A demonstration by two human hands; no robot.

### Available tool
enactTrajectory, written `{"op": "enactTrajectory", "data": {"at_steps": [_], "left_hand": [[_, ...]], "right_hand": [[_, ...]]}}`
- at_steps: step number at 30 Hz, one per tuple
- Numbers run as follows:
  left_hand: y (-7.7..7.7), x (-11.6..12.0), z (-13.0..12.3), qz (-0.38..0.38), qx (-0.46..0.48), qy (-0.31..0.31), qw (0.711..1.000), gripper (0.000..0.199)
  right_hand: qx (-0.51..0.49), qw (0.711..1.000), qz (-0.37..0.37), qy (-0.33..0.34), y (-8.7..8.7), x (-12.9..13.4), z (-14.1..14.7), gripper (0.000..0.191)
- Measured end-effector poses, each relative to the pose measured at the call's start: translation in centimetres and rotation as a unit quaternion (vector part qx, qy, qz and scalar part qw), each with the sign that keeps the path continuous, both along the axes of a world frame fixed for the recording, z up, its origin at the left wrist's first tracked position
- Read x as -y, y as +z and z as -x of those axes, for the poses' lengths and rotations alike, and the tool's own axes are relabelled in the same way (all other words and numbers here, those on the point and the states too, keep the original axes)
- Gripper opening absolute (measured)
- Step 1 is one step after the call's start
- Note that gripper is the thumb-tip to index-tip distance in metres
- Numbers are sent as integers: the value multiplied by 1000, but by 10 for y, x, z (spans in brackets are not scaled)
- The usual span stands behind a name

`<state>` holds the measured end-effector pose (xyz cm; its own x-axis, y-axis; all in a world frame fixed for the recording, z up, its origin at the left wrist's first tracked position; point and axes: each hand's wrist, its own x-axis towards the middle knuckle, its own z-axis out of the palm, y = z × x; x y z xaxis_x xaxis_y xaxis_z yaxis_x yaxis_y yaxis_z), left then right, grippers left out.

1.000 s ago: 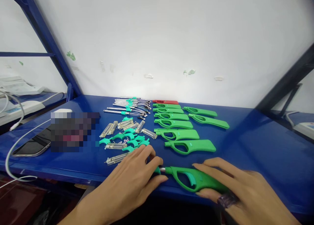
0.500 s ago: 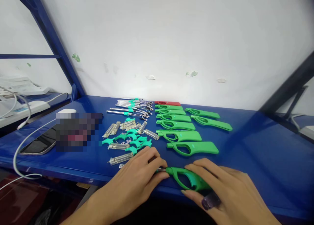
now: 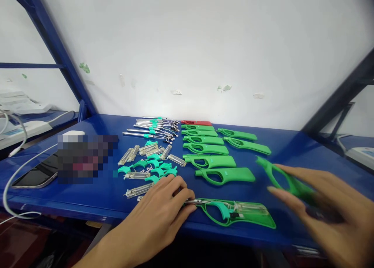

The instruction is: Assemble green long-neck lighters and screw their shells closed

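At the table's near edge lies a green long-nosed lighter (image 3: 268, 220) with its casing uncovered. Inside it a teal trigger (image 3: 221, 208), thin wires and a clear fuel tank (image 3: 248, 208) show. My left hand (image 3: 163, 211) is closed around the lighter's metal tube (image 3: 194, 201) at the nozzle end, hiding the tube's tip. To the right, my right hand (image 3: 330, 205) pinches a loose green casing half (image 3: 288, 182), raised off the table and blurred by motion. A dark object sits in that palm, too smeared to name.
Several green casing pieces (image 3: 236, 175) and a red one (image 3: 198, 123) lie in rows behind the lighter. Metal tubes with wires (image 3: 137, 134), clear fuel tanks (image 3: 138, 190) and teal triggers (image 3: 140, 164) are at left. A phone (image 3: 35, 174) and white cable (image 3: 8, 182) lie farther left.
My right hand has lifted the upper casing half off the lighter and carried it right and up, exposing the inner parts. My left hand keeps its grip on the tube.
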<state>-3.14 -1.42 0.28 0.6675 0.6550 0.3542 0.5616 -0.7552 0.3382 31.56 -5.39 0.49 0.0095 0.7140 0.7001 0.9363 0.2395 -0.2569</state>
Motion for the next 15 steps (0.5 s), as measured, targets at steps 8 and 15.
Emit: {"op": "enactTrajectory", "data": {"at_steps": [8,15], "left_hand": [[6,2,-16,-56,13,-30,998,23],[0,-7,-39,-60,13,-48,997,21]], "right_hand": [[172,982,27,-73,-17,-33,-58,52],[66,986,67,135,-6,0,-22,31]]}}
